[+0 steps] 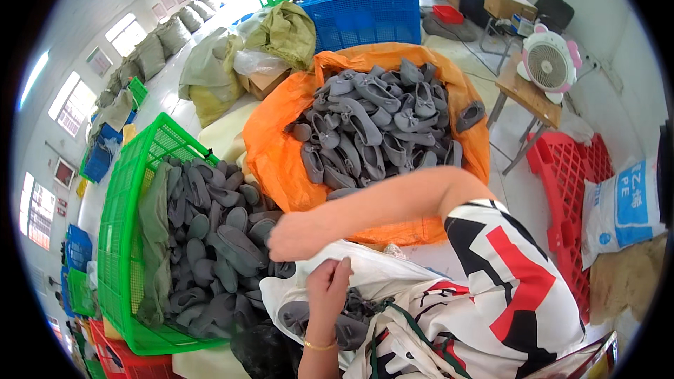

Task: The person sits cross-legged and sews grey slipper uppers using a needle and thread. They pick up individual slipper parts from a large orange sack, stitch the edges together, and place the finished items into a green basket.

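My right hand (298, 236), smeared by motion, reaches left across my body to the right edge of a green plastic crate (116, 238). Its fingers are too blurred to show any grip. Grey slip-on shoes (239, 249) fill the crate, one very near those fingertips. Over my lap, my left hand (328, 284), with a gold bracelet at the wrist, is raised with curled fingers; what they hold, if anything, is hidden. Beneath it, a white cloth (379, 263) carries a few grey shoes (351, 331). Ahead, an orange sack (270, 144) stands open, heaped with grey bow-topped flats (382, 119).
A wooden stool (523, 98) with a pink-and-white fan (550, 63) stands right, beside a red plastic pallet (562, 189) and a white-and-blue bag (621, 214). Behind the orange sack are blue crates (365, 21) and green-yellow sacks (284, 31). A black bag (263, 351) lies near my lap.
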`<action>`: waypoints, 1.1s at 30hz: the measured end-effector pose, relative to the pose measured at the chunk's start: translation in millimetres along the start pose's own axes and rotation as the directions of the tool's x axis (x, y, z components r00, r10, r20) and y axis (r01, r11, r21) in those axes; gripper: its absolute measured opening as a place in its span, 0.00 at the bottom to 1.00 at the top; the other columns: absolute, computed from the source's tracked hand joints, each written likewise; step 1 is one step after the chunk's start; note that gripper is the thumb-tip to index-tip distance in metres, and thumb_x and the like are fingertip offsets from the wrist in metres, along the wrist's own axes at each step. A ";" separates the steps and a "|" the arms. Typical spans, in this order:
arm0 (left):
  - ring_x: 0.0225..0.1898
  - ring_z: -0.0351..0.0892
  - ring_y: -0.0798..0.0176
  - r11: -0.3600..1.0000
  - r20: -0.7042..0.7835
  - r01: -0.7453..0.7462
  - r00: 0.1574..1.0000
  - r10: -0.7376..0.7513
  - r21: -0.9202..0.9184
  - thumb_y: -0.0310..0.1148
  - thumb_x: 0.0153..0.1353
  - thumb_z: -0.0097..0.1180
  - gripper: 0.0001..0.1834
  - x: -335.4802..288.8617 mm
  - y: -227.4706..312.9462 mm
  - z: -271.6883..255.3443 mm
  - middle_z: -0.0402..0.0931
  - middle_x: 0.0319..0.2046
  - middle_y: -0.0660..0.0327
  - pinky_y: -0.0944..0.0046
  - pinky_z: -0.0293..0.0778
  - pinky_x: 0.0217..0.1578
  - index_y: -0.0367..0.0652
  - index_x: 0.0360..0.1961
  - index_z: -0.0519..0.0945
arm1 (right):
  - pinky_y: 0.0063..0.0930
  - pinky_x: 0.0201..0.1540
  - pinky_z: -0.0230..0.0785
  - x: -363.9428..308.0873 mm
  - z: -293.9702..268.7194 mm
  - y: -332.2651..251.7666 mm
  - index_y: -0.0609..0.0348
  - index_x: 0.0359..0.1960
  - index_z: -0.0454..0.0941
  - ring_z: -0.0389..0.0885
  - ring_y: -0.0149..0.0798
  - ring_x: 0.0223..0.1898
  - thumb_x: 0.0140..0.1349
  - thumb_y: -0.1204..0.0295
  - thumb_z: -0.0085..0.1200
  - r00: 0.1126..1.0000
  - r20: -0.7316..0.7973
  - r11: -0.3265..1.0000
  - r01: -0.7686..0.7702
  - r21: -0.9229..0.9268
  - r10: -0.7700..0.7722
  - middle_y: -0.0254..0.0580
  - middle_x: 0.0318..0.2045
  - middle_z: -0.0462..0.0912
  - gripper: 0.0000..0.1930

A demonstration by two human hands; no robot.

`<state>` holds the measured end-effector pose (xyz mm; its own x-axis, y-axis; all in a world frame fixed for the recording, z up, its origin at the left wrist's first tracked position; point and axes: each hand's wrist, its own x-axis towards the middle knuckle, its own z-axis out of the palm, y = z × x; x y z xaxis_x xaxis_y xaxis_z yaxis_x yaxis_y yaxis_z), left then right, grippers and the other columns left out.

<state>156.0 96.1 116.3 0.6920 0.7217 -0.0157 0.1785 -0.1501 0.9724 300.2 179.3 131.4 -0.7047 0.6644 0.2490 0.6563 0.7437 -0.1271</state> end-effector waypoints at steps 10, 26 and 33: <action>0.21 0.62 0.76 0.999 -0.706 0.021 0.708 0.013 0.039 0.26 0.66 0.52 0.11 -112.8 -77.3 -82.2 0.67 0.19 0.68 0.72 0.61 0.24 0.37 0.24 0.74 | 0.42 0.41 0.73 -42.0 127.4 -44.0 0.58 0.37 0.81 0.81 0.52 0.36 0.62 0.65 0.54 0.924 0.078 0.618 -0.310 0.723 0.373 0.50 0.33 0.83 0.10; 0.29 0.74 0.67 0.961 -0.819 0.228 0.574 0.000 0.160 0.28 0.59 0.64 0.09 -142.9 -135.3 -77.1 0.75 0.32 0.59 0.70 0.72 0.31 0.38 0.39 0.79 | 0.28 0.34 0.69 33.5 138.2 -85.6 0.63 0.38 0.80 0.76 0.35 0.29 0.63 0.72 0.58 0.874 0.269 0.386 -0.430 0.817 0.404 0.41 0.29 0.79 0.07; 0.27 0.69 0.76 0.936 -0.801 0.335 0.586 -0.122 0.103 0.31 0.60 0.65 0.10 -112.5 -141.5 -93.4 0.74 0.28 0.66 0.74 0.69 0.29 0.36 0.39 0.81 | 0.22 0.34 0.68 49.3 159.5 -93.0 0.65 0.39 0.80 0.72 0.26 0.29 0.63 0.73 0.58 0.862 0.283 0.394 -0.454 0.799 0.420 0.33 0.29 0.78 0.07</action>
<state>-12.4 99.2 2.2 -0.1772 0.9824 0.0590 0.4712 0.0321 0.8814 161.5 154.7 2.4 -0.4085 0.9061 -0.1103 0.3627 0.0503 -0.9305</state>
